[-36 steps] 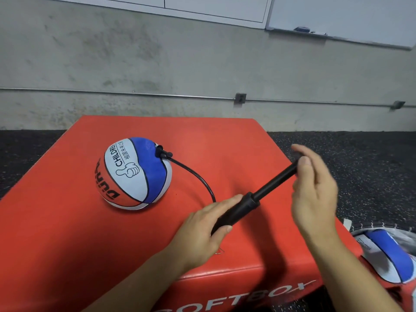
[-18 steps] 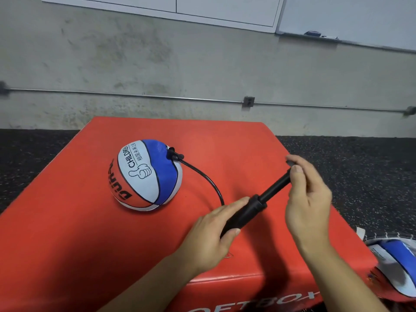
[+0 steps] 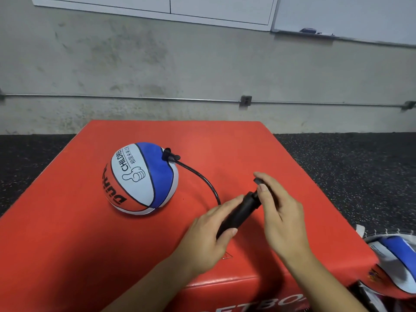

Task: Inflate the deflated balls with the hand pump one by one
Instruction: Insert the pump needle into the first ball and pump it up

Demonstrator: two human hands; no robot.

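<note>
Grey concrete wall behind, dark speckled floor below, and centre stage a red padded box [image 3: 225, 145] carrying the red, white and blue child's basketball [image 3: 140, 179] on its left half. A thin black hose [image 3: 202, 179] arcs from the valve fitting on the ball's upper right to the black tube hand pump [image 3: 238, 213]. Left hand [image 3: 209, 237] wraps the barrel, fingers curled round it; right hand [image 3: 281, 212] pinches the handle, pushed down close to the barrel.

Risks, as I judge them: the ball sits free, so a sideways tug on the hose could roll it or pop the needle out. A skewed stroke could kink that hose.

Room to work: open red surface ahead and right of the hands, though the box's near edge lies just beneath the wrists. More flat balls [image 3: 396, 260] wait low right, beside the box.
</note>
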